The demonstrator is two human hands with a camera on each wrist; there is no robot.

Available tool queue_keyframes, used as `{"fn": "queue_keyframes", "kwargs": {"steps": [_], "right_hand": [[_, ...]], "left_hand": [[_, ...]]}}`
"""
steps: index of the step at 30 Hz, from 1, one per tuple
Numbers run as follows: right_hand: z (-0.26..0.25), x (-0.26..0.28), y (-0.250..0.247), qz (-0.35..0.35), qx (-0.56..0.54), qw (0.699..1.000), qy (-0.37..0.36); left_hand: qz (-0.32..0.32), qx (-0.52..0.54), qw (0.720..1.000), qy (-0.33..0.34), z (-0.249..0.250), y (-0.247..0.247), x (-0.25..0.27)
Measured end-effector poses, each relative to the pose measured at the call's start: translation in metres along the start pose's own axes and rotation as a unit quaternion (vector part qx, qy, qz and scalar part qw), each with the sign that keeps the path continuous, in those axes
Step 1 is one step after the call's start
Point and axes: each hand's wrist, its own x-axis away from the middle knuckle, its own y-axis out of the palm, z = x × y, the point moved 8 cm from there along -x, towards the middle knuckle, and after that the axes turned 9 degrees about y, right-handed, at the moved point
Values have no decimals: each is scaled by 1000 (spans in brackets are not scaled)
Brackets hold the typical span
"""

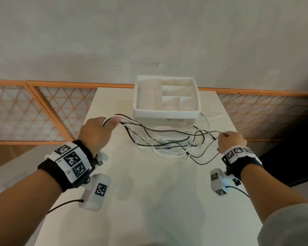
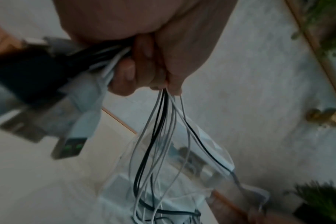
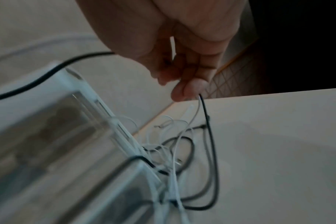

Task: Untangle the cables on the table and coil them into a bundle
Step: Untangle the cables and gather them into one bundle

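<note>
Left hand point(image 1: 95, 132) grips the tangled black and white cables point(image 1: 167, 141); right hand point(image 1: 231, 140) pinches two strands, before the white compartmented tray point(image 1: 165, 112) atop clear drawers on the white table point(image 1: 149, 192).

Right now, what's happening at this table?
A person is sorting a tangle of black and white cables over a white table. The left hand grips a gathered bunch of strands, with several USB plugs sticking out behind the fist. The right hand pinches a black and a white strand and holds them out to the side. The cables are still tangled and uncoiled in front of a white divided organiser.
</note>
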Motion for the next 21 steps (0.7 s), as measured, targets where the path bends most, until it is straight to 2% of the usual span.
{"fn": "queue_keyframes", "kwargs": {"steps": [2,4,6,8,11,13,16,18,20,21], "right_hand": [[-31,9,-24,59,-31,996,-60],[-73,26,-52,86,-88,981,-150],[-107,45,-76,93,-164,957,-220],[-121,49,-87,103,-214,937,-256],[-122,30,-65,50,-200,941,-268],[-112,18,-38,-5,-141,955,-261],[-64,14,9,-100,63,977,-175],[-37,29,33,-159,168,963,-141],[-39,51,39,-164,166,958,-168],[-48,65,38,-166,123,958,-198]], "left_hand": [[-82,-100,991,30,10,24,6],[-134,-171,975,34,11,42,10],[-154,-197,968,13,3,49,10],[-144,-199,969,-14,-6,45,9],[-141,-175,974,-21,-7,40,11],[-157,-142,977,-9,-1,41,13],[-163,-56,985,1,10,40,16],[-144,33,989,-24,11,37,17],[-141,113,982,-58,12,37,20],[-150,123,979,-57,15,39,22]]}}
